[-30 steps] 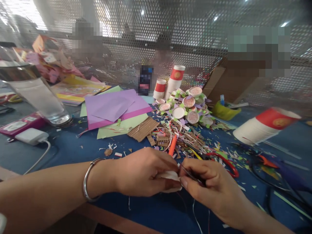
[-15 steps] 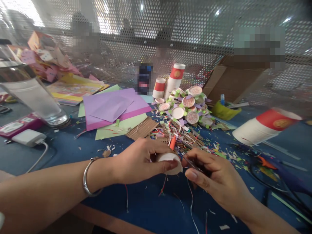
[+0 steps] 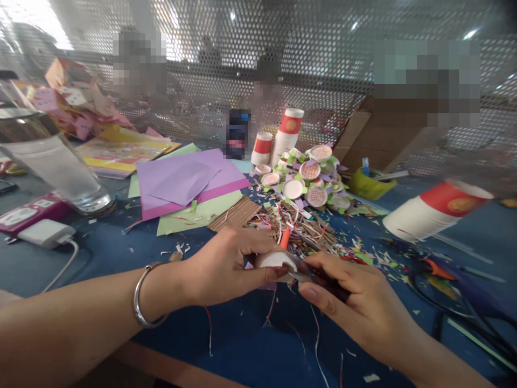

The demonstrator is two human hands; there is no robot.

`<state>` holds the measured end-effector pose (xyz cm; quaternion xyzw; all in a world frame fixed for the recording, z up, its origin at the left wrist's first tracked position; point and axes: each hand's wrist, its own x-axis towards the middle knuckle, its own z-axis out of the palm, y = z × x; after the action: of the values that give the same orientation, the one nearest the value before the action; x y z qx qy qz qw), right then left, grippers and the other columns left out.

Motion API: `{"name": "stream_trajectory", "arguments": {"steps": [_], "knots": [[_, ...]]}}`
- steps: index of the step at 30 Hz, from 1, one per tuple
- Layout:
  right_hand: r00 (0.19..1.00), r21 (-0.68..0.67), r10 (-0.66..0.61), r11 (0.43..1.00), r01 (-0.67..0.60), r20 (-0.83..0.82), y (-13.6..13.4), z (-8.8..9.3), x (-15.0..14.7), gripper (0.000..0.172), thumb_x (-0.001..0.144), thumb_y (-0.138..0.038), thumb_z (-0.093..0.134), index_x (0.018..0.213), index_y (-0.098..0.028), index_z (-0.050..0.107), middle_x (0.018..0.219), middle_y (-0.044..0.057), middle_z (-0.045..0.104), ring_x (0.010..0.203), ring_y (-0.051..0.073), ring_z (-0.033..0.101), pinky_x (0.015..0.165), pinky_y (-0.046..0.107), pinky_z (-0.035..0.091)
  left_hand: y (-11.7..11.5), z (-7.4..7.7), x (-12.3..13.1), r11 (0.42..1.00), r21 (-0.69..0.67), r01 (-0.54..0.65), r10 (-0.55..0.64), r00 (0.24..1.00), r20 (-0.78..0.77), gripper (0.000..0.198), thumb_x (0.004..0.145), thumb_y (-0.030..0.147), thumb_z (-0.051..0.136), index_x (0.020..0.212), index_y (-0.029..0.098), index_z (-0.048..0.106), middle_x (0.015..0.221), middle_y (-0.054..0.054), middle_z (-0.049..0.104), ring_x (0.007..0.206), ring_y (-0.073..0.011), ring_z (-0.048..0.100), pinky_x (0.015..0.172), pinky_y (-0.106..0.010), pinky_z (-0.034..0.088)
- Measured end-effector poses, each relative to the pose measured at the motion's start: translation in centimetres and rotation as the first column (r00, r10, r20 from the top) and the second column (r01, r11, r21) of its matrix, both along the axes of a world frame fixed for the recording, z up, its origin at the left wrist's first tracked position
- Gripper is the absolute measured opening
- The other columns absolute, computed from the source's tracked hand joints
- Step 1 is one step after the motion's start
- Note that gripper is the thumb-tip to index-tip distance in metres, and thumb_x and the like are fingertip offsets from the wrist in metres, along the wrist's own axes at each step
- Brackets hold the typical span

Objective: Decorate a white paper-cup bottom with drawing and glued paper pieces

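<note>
White piece (image 3: pixel 271 261) sits in left hand (image 3: pixel 226 267), metal tool (image 3: pixel 301 276) in right hand (image 3: pixel 359 302).

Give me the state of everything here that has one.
Left hand, closed on the white piece
White piece, held, curved
Right hand, closed around a metal tool
Metal tool, held; open or shut unclear
Bracelet, worn
White charger, cable attached
Purple sheets, flat, overlapping
Paper cups at right, nested
</note>
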<state>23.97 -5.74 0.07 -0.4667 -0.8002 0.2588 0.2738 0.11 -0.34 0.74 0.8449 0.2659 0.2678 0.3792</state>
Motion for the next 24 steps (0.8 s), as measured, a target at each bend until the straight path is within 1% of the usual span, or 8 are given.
{"name": "stream_trajectory", "arguments": {"steps": [5, 9, 11, 14, 19, 22, 24], "knots": [[0.999, 0.098, -0.009, 0.995, 0.004, 0.043, -0.21, -0.14, -0.06, 0.030, 0.100, -0.049, 0.055, 0.094, -0.023, 0.067, 0.073, -0.001, 0.069, 0.061, 0.013, 0.062, 0.055, 0.026, 0.044, 0.15, -0.40, 0.01, 0.998, 0.058, 0.025, -0.025, 1.000, 0.005, 0.015, 0.093, 0.026, 0.067, 0.098, 0.016, 0.076, 0.086, -0.007, 0.074, 0.079, -0.0147, 0.065, 0.073, -0.026, 0.051], [0.997, 0.165, -0.019, 0.986, 0.006, 0.077, -0.34, -0.31, 0.01, 0.027, 0.100, -0.046, 0.057, 0.091, -0.023, 0.066, 0.066, -0.002, 0.066, 0.055, 0.013, 0.061, 0.052, 0.026, 0.043, 0.19, -0.58, 0.03, 0.994, 0.097, 0.048, -0.051, 0.998, 0.024, 0.012, 0.093, 0.024, 0.066, 0.091, 0.016, 0.075, 0.084, -0.007, 0.074, 0.079, -0.0149, 0.064, 0.075, -0.028, 0.051], [0.995, 0.194, -0.012, 0.981, -0.007, 0.098, -0.39, -0.31, -0.01, 0.026, 0.100, -0.046, 0.057, 0.090, -0.023, 0.065, 0.066, -0.002, 0.067, 0.054, 0.013, 0.061, 0.051, 0.027, 0.042, 0.16, -0.60, 0.07, 0.993, 0.102, 0.067, -0.071, 0.997, 0.032, 0.011, 0.092, 0.021, 0.066, 0.089, 0.016, 0.074, 0.082, -0.006, 0.073, 0.077, -0.0145, 0.064, 0.075, -0.027, 0.051], [0.994, 0.236, 0.014, 0.971, -0.040, 0.109, -0.48, -0.28, -0.12, 0.026, 0.102, -0.044, 0.056, 0.088, -0.023, 0.064, 0.070, 0.000, 0.071, 0.056, 0.013, 0.063, 0.052, 0.026, 0.043, 0.04, -0.61, 0.18, 0.993, 0.072, 0.088, -0.091, 0.995, 0.039, 0.010, 0.092, 0.018, 0.065, 0.090, 0.016, 0.075, 0.082, -0.007, 0.074, 0.077, -0.0143, 0.064, 0.074, -0.026, 0.050], [0.992, 0.286, 0.026, 0.956, -0.060, 0.121, -0.69, -0.41, -0.21, 0.029, 0.103, -0.042, 0.054, 0.084, -0.023, 0.061, 0.072, 0.001, 0.072, 0.056, 0.012, 0.064, 0.052, 0.026, 0.044, -0.26, -0.59, 0.45, 0.995, -0.035, 0.097, -0.095, 0.994, 0.050, 0.010, 0.090, 0.019, 0.067, 0.090, 0.015, 0.076, 0.081, -0.006, 0.074, 0.073, -0.0129, 0.064, 0.070, -0.024, 0.048], [0.993, 0.324, 0.023, 0.944, -0.061, 0.120, -0.68, -0.53, -0.20, 0.032, 0.104, -0.042, 0.052, 0.080, -0.023, 0.058, 0.069, 0.000, 0.070, 0.053, 0.011, 0.061, 0.050, 0.025, 0.042, -0.51, -0.50, 0.54, 0.994, -0.079, 0.077, -0.074, 0.996, 0.049, 0.011, 0.090, 0.018, 0.067, 0.087, 0.013, 0.076, 0.077, -0.005, 0.072, 0.072, -0.0119, 0.062, 0.069, -0.023, 0.046], [0.993, 0.325, 0.030, 0.944, -0.066, 0.115, -0.64, -0.55, -0.19, 0.032, 0.104, -0.042, 0.052, 0.080, -0.023, 0.058, 0.066, -0.002, 0.067, 0.052, 0.010, 0.060, 0.049, 0.024, 0.042, -0.66, -0.40, 0.52, 0.991, -0.108, 0.076, -0.071, 0.997, 0.041, 0.014, 0.091, 0.019, 0.066, 0.086, 0.011, 0.076, 0.075, -0.003, 0.070, 0.070, -0.0107, 0.059, 0.067, -0.023, 0.045]]}}
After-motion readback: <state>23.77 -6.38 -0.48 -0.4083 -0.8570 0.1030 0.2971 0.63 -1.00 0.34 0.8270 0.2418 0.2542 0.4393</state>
